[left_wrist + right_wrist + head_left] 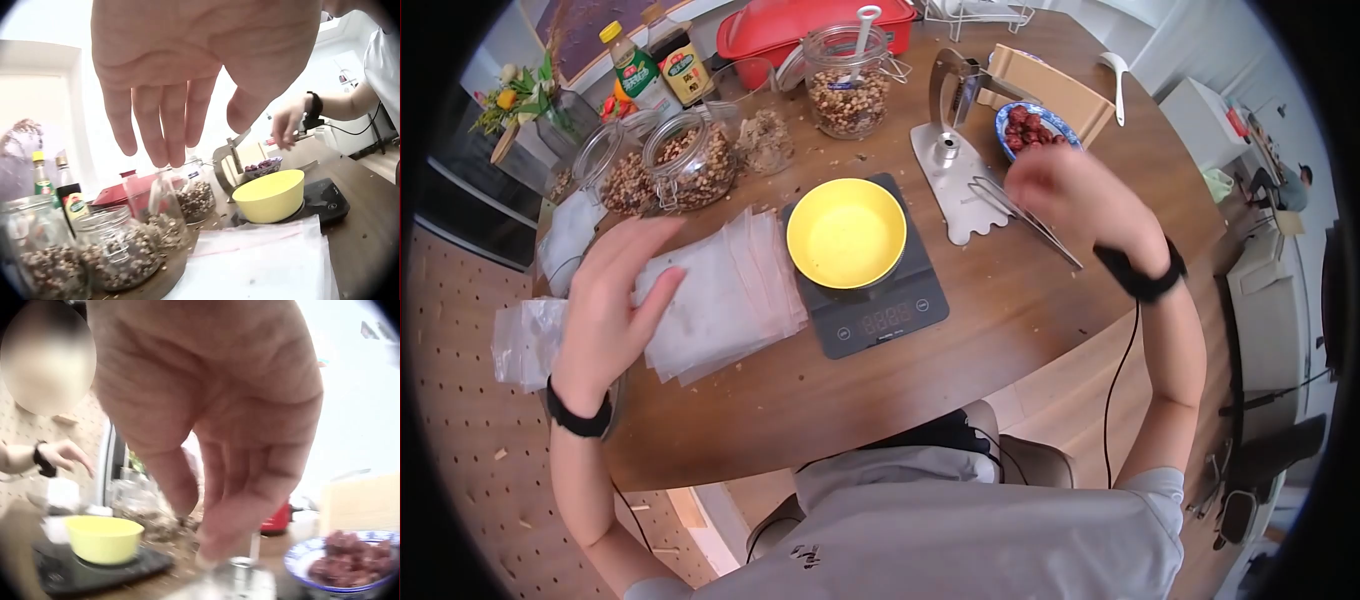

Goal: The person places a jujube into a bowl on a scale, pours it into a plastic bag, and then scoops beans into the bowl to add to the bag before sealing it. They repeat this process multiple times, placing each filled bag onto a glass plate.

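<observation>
The left hand (612, 300) hovers above the left end of a stack of clear plastic bags (715, 295), its fingers extended and holding nothing. Over the metal tongs (1040, 232) and beside the blue-rimmed bowl of dark red pieces (1032, 128) is the right hand (1080, 195); its fingers bend loosely downward, with nothing seen in them in the right wrist view. Between the hands, a yellow bowl (847, 235) sits on a black kitchen scale (880, 318). The yellow bowl (270, 195) looks empty in the head view. A metal stand with an upright blade (948, 150) stands right of the scale.
Glass jars of mixed nuts or beans (690, 165) and a larger jar with a white scoop (847, 95) stand at the back left, near two sauce bottles (638, 75) and a red appliance (800, 30). A wooden board (1060, 90) and a white spoon (1117, 85) lie back right.
</observation>
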### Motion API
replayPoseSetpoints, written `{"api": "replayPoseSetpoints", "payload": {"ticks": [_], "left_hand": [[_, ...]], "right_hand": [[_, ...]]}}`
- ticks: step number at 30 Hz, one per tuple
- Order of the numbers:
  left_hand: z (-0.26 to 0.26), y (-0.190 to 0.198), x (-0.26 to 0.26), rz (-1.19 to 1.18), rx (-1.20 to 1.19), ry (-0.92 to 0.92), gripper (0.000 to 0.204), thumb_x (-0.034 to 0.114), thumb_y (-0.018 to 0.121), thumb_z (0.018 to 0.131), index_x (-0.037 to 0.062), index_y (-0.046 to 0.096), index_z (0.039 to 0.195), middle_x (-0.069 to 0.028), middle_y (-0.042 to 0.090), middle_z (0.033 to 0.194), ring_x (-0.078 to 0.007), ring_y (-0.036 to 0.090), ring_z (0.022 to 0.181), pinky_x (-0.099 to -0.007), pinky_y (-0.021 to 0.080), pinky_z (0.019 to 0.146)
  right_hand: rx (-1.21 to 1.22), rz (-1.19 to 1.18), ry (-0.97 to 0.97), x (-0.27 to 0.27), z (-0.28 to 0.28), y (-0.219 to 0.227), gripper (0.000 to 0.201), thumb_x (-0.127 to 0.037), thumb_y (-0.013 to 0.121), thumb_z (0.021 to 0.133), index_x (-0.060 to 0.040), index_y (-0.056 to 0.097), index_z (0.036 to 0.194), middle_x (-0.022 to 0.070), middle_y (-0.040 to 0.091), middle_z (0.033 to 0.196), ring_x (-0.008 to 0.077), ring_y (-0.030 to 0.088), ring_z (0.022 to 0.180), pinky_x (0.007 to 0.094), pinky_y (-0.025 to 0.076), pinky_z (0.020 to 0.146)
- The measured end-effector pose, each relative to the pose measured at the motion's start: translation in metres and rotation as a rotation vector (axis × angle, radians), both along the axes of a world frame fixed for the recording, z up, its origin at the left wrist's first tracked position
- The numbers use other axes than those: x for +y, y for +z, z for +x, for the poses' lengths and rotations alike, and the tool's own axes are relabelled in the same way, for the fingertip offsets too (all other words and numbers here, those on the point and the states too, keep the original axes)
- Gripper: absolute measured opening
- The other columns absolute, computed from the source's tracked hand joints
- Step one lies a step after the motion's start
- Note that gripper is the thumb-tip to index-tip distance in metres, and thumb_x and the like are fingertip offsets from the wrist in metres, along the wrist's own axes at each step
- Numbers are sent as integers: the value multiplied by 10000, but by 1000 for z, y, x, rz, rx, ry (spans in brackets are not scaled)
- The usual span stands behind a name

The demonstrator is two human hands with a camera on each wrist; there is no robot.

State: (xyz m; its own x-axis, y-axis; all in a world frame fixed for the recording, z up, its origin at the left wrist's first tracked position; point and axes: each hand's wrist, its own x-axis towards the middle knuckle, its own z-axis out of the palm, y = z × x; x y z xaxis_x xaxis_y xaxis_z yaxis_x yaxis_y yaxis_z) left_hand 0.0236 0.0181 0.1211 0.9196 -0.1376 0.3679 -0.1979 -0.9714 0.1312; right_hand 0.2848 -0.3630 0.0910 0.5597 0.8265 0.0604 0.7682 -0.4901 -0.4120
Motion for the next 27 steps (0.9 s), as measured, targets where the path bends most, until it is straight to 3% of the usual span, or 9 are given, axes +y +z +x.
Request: {"api": "replayPoseSetpoints", "payload": {"ticks": [2, 4, 7, 12, 15, 18, 21, 25, 27], "left_hand": [[26, -3, -15, -38, 10, -92, 384, 75, 734, 874, 4, 658, 1245, -184, 690, 1191, -389, 637, 1123, -427, 504, 986], [52, -3, -31, -49, -1, -176, 391, 80, 731, 878, 14, 654, 1256, -183, 686, 1194, -382, 637, 1119, -417, 508, 972], [85, -4, -55, -28, -61, -280, 390, 100, 738, 880, 26, 653, 1254, -174, 687, 1164, -372, 642, 1081, -416, 522, 930], [115, -7, -74, -15, -131, -381, 378, 142, 738, 892, 36, 659, 1246, -157, 690, 1162, -361, 648, 1069, -425, 528, 913], [123, -12, -78, 1, -181, -410, 358, 168, 746, 883, 32, 663, 1203, -153, 700, 1129, -353, 657, 1061, -430, 534, 914], [133, -16, -82, -22, -189, -437, 354, 154, 717, 911, 35, 654, 1238, -152, 696, 1158, -357, 653, 1069, -429, 531, 920], [153, -15, -87, -107, -141, -454, 359, 117, 655, 950, 36, 628, 1298, -163, 674, 1233, -361, 635, 1124, -428, 517, 957], [194, -18, -104, -170, -227, -550, 398, 72, 566, 980, 39, 571, 1377, -192, 608, 1356, -364, 580, 1254, -425, 479, 1048], [209, -20, -115, -187, -237, -581, 472, 11, 509, 958, 36, 527, 1429, -197, 563, 1423, -352, 534, 1335, -420, 441, 1114]], "right_hand": [[-31, 107, -283, -11, 59, -20, 145, -95, 651, 927, 32, 682, 988, 125, 711, 829, 231, 676, 771, 347, 549, 734], [-299, 213, -391, -17, 112, -49, 222, -206, 671, 895, 2, 731, 942, 210, 737, 904, 390, 713, 877, 456, 563, 792], [-408, 97, -559, -4, 145, -68, 329, -317, 680, 897, 6, 745, 919, 220, 739, 918, 410, 712, 904, 496, 560, 820], [-494, -41, -533, 13, 147, -85, 394, -402, 749, 848, -23, 760, 954, 218, 737, 992, 405, 654, 1043, 483, 515, 953], [-627, 104, -455, 12, 141, -88, 348, -302, 790, 827, -18, 726, 1018, 199, 736, 980, 393, 679, 962, 463, 545, 902], [-168, 426, -466, 12, 122, -71, 315, -168, 801, 804, -12, 692, 1055, 160, 736, 958, 319, 706, 874, 406, 570, 838], [170, 563, -320, 18, 101, -80, 281, -91, 788, 789, 3, 687, 1034, 114, 734, 937, 236, 716, 836, 354, 572, 795], [100, 292, -366, 46, 62, -83, 225, -55, 766, 817, 38, 717, 1015, 69, 725, 893, 133, 679, 818, 313, 566, 739], [18, 250, -439, 59, 57, -86, 259, -135, 806, 773, 33, 723, 951, 137, 731, 835, 208, 717, 786, 358, 564, 750]]}}
